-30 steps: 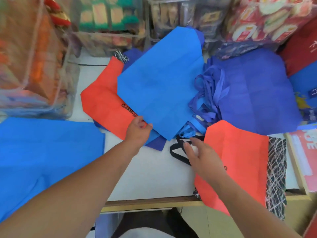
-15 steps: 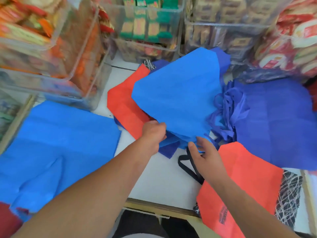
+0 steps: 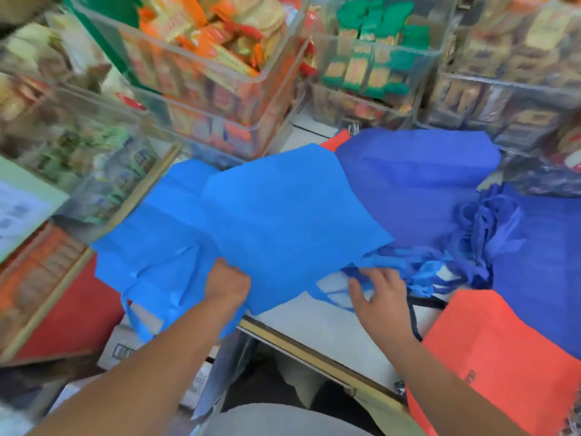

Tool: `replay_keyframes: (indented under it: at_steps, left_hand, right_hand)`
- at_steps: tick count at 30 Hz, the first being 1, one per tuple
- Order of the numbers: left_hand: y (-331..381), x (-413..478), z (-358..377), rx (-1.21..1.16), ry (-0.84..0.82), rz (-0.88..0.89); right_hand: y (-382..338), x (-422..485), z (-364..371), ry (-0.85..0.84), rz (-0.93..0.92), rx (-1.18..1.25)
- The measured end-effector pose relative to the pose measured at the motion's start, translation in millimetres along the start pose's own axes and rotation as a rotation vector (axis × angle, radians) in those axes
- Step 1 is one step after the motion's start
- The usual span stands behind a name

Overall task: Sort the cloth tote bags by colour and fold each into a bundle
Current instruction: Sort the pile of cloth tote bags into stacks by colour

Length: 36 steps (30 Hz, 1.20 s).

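Light-blue tote bag [image 3: 283, 221], mid-frame, gripped at its near edge by the left hand [image 3: 228, 283], the right hand [image 3: 377, 291] spread-fingered at its handles [image 3: 386, 262]; colour sorting appears under way, and the next move likely calls for laying it squarely on the light-blue pile [image 3: 151, 240], centre left.

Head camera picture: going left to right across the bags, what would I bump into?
First a flat light blue bag → left hand gripping a second light blue bag → right hand → orange bag.
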<state>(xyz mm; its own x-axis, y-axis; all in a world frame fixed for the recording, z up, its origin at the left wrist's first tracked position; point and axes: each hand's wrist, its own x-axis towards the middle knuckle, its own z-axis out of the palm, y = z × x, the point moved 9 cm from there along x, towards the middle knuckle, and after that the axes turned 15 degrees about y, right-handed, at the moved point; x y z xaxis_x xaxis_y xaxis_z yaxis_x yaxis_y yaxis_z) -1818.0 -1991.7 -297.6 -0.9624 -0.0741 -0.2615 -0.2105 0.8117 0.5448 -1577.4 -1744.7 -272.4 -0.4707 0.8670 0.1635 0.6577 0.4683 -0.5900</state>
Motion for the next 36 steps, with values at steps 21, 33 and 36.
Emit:
replay_keyframes:
  at_steps: [21,33,36]
  left_hand:
    - [-40,124,-76,0.353,-0.121,0.513]
    - [-58,41,13,0.601,-0.509,0.713]
    - [-28,25,35,0.507,-0.486,0.751]
  right_hand:
    - [-91,-81,153,-0.505,0.522,0.089]
    - [-134,-78,152,-0.599,0.538,0.225]
    - [-103,-58,118,-0.515,0.512,0.166]
